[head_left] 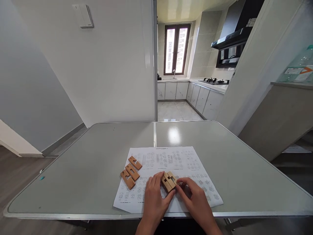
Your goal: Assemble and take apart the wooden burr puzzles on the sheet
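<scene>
Between my two hands, over a printed instruction sheet (137, 202), is a small set of pale notched wooden puzzle pieces (168, 183) lying side by side. My left hand (156, 192) grips their left side, with thumb at the near edge and fingers at the far edge. At the right end, the thumb and fingers of my right hand (194, 197) pinch against the pale pieces. Three darker brown wooden puzzle pieces (132, 172) with cut-outs and handwritten marks rest at the sheet's left side.
The sheet lies on a grey-green folding table (80, 176) with a metal rim and a centre seam. A small teal bit (42, 178) lies near the table's left edge. On a ledge at right stands a clear plastic bottle (302, 67). A kitchen doorway opens behind the table.
</scene>
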Tool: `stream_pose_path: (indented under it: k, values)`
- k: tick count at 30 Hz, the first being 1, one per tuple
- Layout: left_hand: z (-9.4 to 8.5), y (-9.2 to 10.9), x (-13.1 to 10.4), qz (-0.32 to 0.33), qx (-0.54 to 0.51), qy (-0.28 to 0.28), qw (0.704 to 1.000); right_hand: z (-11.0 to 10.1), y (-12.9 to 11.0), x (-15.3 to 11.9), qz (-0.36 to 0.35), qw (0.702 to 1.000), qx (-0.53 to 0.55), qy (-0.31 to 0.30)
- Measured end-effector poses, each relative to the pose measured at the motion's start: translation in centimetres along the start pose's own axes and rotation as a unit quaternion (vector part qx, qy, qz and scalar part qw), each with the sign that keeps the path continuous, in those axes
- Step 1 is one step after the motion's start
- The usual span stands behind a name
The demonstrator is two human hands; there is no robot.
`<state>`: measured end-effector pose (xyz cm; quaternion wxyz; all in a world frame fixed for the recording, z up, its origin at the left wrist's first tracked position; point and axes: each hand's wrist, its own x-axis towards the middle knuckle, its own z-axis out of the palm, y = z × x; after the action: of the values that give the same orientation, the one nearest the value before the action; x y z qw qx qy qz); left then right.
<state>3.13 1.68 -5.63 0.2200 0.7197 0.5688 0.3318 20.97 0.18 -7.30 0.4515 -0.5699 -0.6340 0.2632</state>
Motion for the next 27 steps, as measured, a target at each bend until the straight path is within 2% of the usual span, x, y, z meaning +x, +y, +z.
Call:
stream_pose_path:
  k: [8, 12, 18, 24, 27]
  values:
    - [-0.4, 0.3, 0.0, -0.002, 0.000, -0.020, 1.000, -0.3, -0.4, -0.2, -0.007, 0.999, 0.019, -0.048]
    - [-0.4, 0.5, -0.1, -0.014, -0.011, -0.024, 1.000, -0.3, -0.2, -0.3, 0.003, 0.998, 0.030, -0.048]
    - [-0.7, 0.8, 0.2, 0.011, 0.010, -0.038, 0.999, -0.1, 0.3, -0.3, 0.010, 0.998, 0.034, -0.057]
    - [-0.8, 1.3, 0.1, 0.035, 0.039, -0.041, 0.998, -0.3, -0.3, -0.5, 0.012, 0.997, 0.043, -0.063]
    - [-0.7, 1.1, -0.2, 0.022, 0.016, -0.040, 0.999, -0.2, -0.5, -0.4, 0.015, 0.997, 0.045, -0.056]
